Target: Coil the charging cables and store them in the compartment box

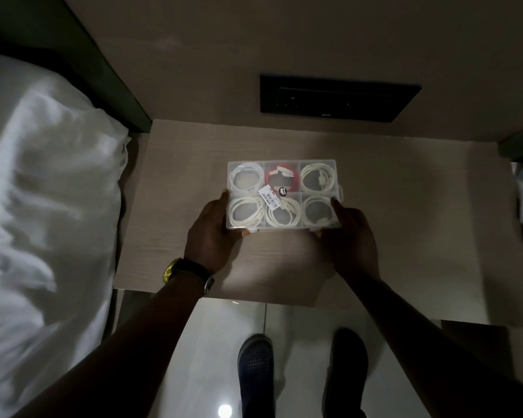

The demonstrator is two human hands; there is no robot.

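So the compartment box [284, 194] is held from both ends over the middle of a pale wooden bedside table [405, 236], lid closed by the look of it. The left hand [212, 233] is wrapped around the box's left near corner, fingers pressed to the side wall and thumb tucked at the front edge; the right hand [349, 233] is clamped on the right near corner the same way. Whether the box is lifted or resting on the table can't be told.

Six compartments can be seen through the clear lid. A coiled white cable [244, 178] is sat in five of them, and a red cable [281, 179] is coiled in the far middle one. A barcode sticker [271, 197] is stuck on the lid near the centre.

A wristwatch [191, 271] is worn on the left wrist. White bedding [43, 206] is bunched up to the left, and a dark switch panel [338, 98] is set in the wall behind the table.
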